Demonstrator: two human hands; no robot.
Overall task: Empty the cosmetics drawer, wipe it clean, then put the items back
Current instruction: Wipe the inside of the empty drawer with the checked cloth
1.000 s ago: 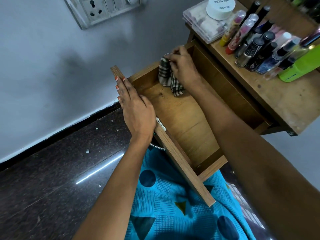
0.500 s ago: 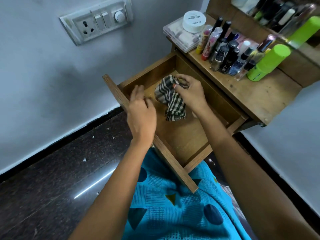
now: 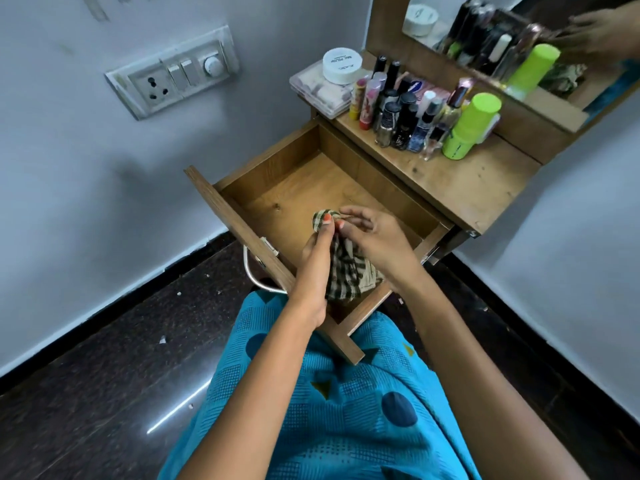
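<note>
— How far along is the drawer (image 3: 298,188)?

— It's pulled out from the desk's front edge and emptied. I see bare wood on its floor and walls, and nothing in it but the cloth (image 3: 346,271), so I'd judge the wiping is under way or nearly over.

— Where's the cloth?

— It's bunched over the drawer's front end, just inside the front panel. The left hand (image 3: 315,268) pinches its top between thumb and fingertip, and the right hand (image 3: 377,240) curls its fingers onto the same bunch.

— What's left?

— Everything has yet to go back in. The bottles (image 3: 398,123) stand packed together on the desk (image 3: 478,188) along its back edge. The green can (image 3: 467,128) is upright beside them. At the far back corner, the white jar (image 3: 342,65) sits on top of a clear box (image 3: 311,84), and I can't make out what's in that box.
</note>
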